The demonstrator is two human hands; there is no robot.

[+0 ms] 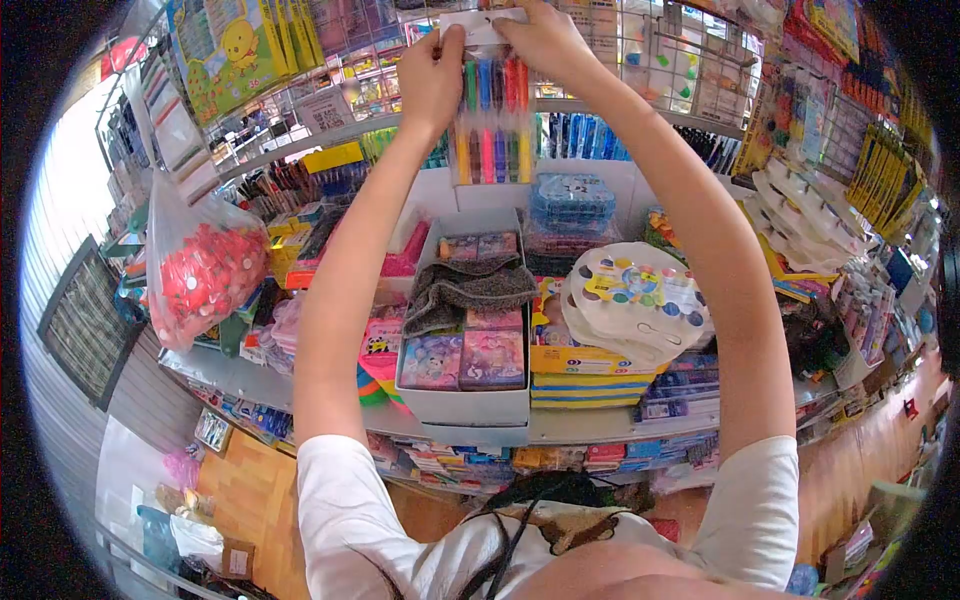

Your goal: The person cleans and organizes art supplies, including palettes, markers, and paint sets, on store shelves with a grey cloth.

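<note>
Both my arms are raised to a wire grid rack. My left hand [432, 82] pinches the left end of a white header card [482, 27], its thumb on the front. At the card's right end, the fingers of my right hand [543, 38] are closed on it. Below the card hangs a clear pack of coloured markers [493, 135], upright, in two rows of several colours. Whether the card is on a hook is hidden. Under the pack stands a white box [465, 407] of small pink and purple boxes, with a dark grey cloth [470, 290] lying on top.
Round white paint palettes [640, 300] lie on yellow boxes right of the white box. A blue patterned case stack [572, 203] stands behind. At left hangs a clear bag of red items [207, 275]. Below is a shelf edge [575, 425] above more packed goods and a wooden floor [255, 480].
</note>
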